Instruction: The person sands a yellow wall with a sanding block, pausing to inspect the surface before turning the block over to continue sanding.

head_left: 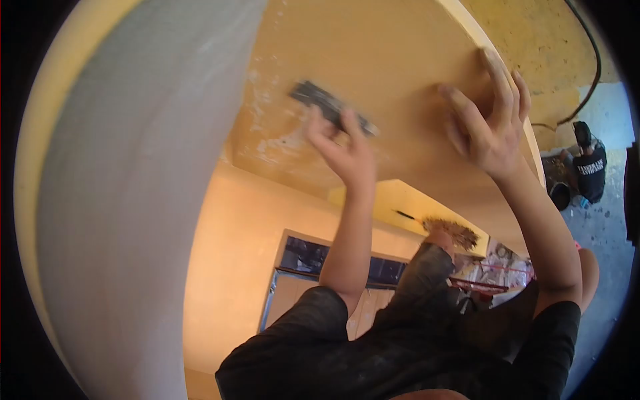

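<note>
My left hand [350, 157] grips a dark, flat oblong tool [321, 98] between thumb and fingers, both smeared by motion. The tool overlaps a tan painted surface [373, 47] and is close to whitish, scuffed patches [267, 143] on it. Over at the curved right edge of the same surface, my right hand [497, 137] has its fingers spread and slightly bent, with nothing held in them. Its fingertips are right at the rim.
A grey curved wall [147, 173] rises on the left. A bristly brush [453, 231] lies on a yellow ledge [380, 200] near my knee. Far below right, a person in a black shirt [590, 170] crouches beside a dark bucket [559, 196]. A black hose [595, 63] hangs above.
</note>
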`<state>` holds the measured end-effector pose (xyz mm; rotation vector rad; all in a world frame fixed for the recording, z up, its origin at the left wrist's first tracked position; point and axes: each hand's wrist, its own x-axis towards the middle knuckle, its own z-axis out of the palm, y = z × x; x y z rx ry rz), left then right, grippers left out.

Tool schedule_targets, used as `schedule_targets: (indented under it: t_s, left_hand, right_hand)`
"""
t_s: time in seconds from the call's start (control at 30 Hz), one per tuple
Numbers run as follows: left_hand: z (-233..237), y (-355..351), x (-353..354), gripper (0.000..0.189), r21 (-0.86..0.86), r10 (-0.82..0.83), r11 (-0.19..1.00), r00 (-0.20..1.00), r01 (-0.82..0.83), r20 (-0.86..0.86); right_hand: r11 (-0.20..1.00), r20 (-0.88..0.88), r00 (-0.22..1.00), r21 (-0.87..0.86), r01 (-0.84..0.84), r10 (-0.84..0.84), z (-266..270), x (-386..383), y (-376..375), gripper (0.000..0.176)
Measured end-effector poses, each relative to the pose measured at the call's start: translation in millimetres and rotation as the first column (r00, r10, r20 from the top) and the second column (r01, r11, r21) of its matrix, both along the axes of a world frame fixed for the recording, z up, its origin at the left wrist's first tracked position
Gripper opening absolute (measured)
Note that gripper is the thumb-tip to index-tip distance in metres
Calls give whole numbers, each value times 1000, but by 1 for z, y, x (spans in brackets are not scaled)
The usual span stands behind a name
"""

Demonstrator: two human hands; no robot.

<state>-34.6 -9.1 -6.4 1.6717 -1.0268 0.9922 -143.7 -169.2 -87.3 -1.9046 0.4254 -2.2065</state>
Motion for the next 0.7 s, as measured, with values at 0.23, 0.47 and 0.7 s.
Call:
schedule_targets:
  t_s: [0.23,0.47,0.7]
  left_hand:
    - [-178,86,-58,50,511,-71,831,953,220,-294]
    - [-207,93,-74,55,507,-2,807,860,302,-510]
    - [-221,94,-76,54,543,14,748,810,381,-587]
  right_hand:
    - [996,-34,999,-81,38,-41,-7,-5,-8,44]
    - [989,-61,996,-137,54,-63,-3,-4,-7,31]
    - [876,43,965,-411,254,-260,-12,18,-42,35]
